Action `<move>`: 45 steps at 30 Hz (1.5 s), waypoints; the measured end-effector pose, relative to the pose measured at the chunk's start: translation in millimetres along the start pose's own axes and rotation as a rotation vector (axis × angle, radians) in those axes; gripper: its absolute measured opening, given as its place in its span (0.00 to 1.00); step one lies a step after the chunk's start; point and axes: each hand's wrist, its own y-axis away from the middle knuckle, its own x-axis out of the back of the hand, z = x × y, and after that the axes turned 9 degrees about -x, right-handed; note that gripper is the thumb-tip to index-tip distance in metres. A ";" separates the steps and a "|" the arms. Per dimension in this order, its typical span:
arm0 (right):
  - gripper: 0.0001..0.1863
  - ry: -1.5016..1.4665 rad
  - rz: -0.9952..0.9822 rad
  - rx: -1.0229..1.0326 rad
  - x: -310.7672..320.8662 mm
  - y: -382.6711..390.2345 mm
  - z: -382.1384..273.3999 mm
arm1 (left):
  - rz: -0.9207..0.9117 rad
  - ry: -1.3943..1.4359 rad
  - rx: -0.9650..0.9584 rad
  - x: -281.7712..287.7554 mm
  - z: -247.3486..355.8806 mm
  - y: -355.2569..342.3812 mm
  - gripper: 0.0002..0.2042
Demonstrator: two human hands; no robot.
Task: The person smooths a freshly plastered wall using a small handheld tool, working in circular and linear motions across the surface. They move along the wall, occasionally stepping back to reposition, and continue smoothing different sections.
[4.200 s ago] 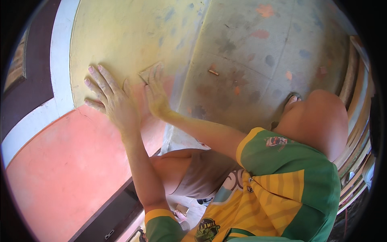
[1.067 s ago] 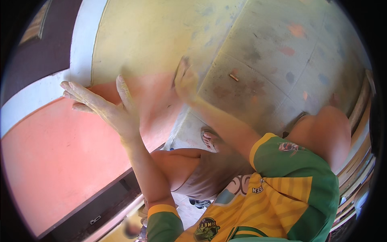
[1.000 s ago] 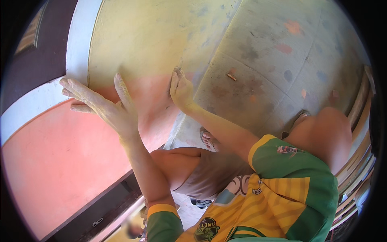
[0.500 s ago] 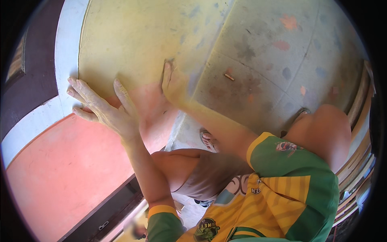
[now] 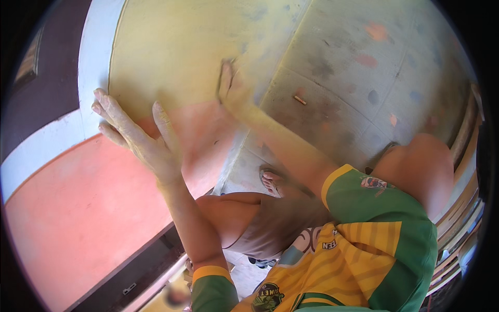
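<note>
My left hand is open against the wall, fingers spread toward the white trim and dusted pale. It holds nothing. My right hand is pressed to the yellow wall, near its lower edge, with the fingers bent together. A thin dark edge shows around those fingers; what they hold is too hazy to make out. Below the yellow band the wall is pink. Both forearms carry yellowish dust.
A concrete floor with orange and grey blotches meets the wall's foot. On it lies a small brown stick-like piece. My bent knees and sandalled foot are close by. Wooden slats stand at the right; a dark frame at the left.
My right hand has shifted slightly up and right along the yellow wall. My left hand stays at the wall, its fingers slightly closer together. The view has tilted a little.
</note>
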 end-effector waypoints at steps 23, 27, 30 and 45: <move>0.11 -0.129 0.192 -0.093 -2.9 -72.1 -47.8 | -0.022 0.254 -0.014 11.7 18.7 -13.2 0.33; 0.07 -0.241 -0.207 0.157 2.9 62.2 -53.6 | 0.072 0.267 -0.042 0.0 17.5 -16.3 0.31; 0.08 -0.118 0.006 0.116 -5.8 22.2 -64.8 | 0.171 0.268 -0.037 1.5 5.4 -16.2 0.29; 0.12 -0.318 -0.255 0.314 3.0 19.5 -84.8 | 0.307 0.289 0.097 3.1 12.2 -20.5 0.25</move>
